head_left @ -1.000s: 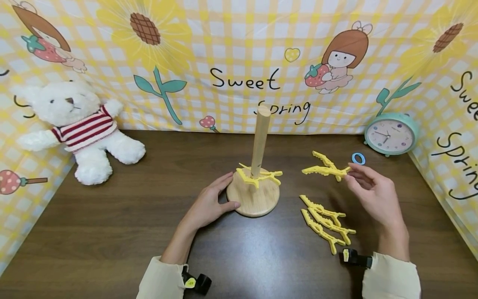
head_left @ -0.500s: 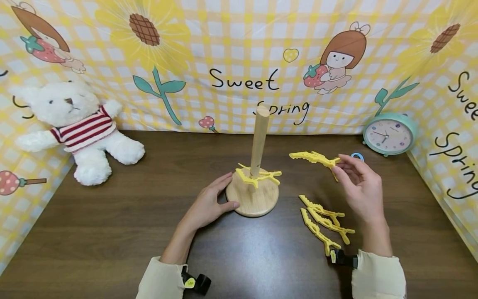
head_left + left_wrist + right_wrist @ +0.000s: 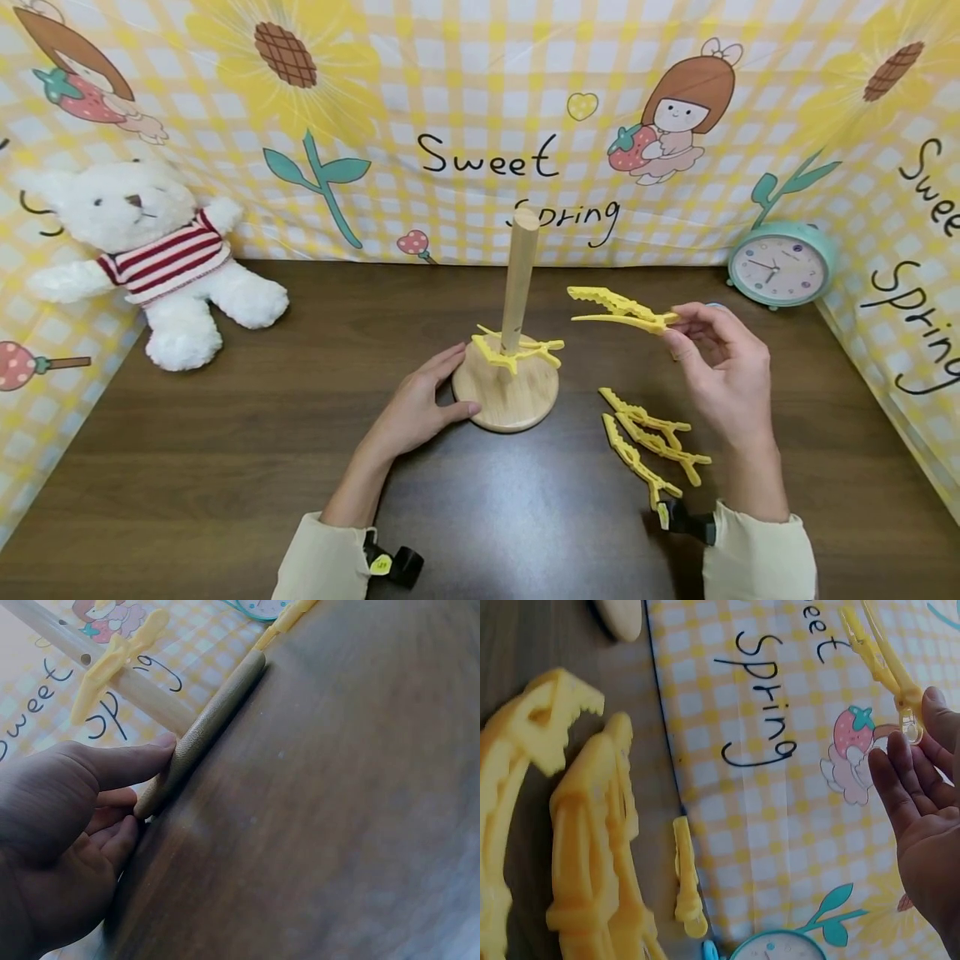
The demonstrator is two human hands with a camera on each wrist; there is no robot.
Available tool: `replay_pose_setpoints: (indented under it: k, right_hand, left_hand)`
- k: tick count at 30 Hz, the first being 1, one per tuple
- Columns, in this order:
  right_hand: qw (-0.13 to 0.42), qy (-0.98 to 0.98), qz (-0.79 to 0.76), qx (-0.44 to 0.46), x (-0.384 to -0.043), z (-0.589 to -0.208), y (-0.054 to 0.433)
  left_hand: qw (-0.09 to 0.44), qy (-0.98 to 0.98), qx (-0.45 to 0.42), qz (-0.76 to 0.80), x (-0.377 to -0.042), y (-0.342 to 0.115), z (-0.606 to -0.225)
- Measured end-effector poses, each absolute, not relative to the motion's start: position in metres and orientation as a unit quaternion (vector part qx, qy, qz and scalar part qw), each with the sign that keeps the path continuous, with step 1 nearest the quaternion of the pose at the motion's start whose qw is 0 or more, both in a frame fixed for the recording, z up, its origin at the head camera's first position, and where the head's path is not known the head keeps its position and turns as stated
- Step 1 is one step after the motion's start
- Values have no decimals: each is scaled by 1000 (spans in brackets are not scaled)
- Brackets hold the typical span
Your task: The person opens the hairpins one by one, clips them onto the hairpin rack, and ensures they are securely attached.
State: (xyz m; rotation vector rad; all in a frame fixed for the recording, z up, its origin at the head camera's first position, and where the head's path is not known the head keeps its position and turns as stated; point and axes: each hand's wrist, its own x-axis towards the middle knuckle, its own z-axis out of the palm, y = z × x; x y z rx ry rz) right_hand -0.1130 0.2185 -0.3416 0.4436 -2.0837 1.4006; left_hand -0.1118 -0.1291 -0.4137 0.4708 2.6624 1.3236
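My left hand (image 3: 420, 408) holds the round base (image 3: 517, 408) of a wooden stand at its left edge. In the left wrist view the thumb lies on the rim, other fingers low at the side. Yellow clips (image 3: 498, 357) sit around the upright dowel (image 3: 519, 279), low down in the head view. To the right, my right hand (image 3: 723, 358) pinches another yellow hair clip (image 3: 618, 312) by its handles above the table, its toothed arms spread and pointing left. Three more yellow clips (image 3: 652, 442) lie on the table in front of this hand.
One further yellow clip (image 3: 686, 881) lies near the back edge, and a blue ring (image 3: 716, 306) is mostly hidden by the right hand. A mint alarm clock (image 3: 780, 265) stands back right, a white teddy bear (image 3: 161, 258) back left. Patterned cloth (image 3: 480, 100) encloses the table (image 3: 225, 458).
My right hand has moved left and slightly up with its clip, whose arms now stand apart. The nearest loose clip's handle end has shifted slightly left. The left hand stays on the base.
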Motion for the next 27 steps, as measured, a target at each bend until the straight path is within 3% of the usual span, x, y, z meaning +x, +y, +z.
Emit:
replay_pose_setpoints:
  k: [27]
  right_hand:
    - [295, -785, 499, 219, -112, -344, 176]
  left_hand:
    - [65, 881, 156, 442, -112, -129, -413]
